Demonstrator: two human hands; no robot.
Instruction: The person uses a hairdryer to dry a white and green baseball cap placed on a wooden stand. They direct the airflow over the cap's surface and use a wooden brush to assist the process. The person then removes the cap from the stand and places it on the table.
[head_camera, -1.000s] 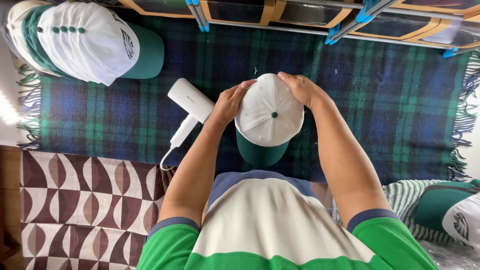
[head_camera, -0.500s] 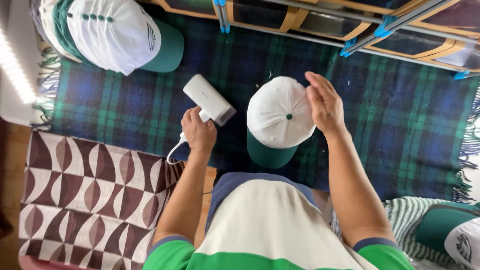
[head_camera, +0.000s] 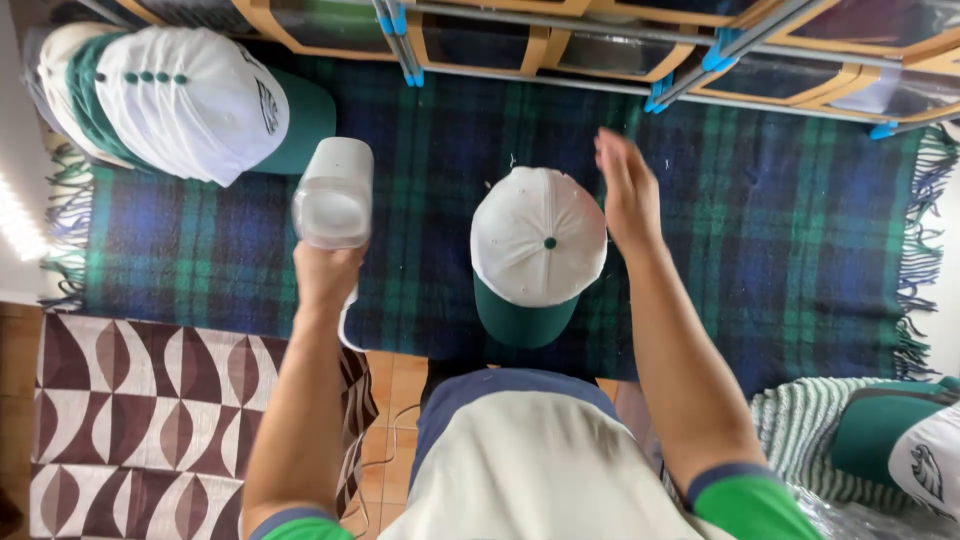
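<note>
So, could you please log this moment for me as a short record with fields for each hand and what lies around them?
left hand: left hand grips a white handheld appliance, lifted above the blanket
right hand: right hand open, empty, beside the cap
centre: white cap with green brim, crown up
surface: green and blue plaid blanket
far left: stack of matching caps
near left: brown patterned cloth

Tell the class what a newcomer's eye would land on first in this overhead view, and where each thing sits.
First comes the white cap with a green brim, in the middle on the blue-green plaid blanket. To its left, the left hand holds up a white handheld steamer, while the open right hand hovers beside the cap. At top left lies a stack of matching caps.
</note>
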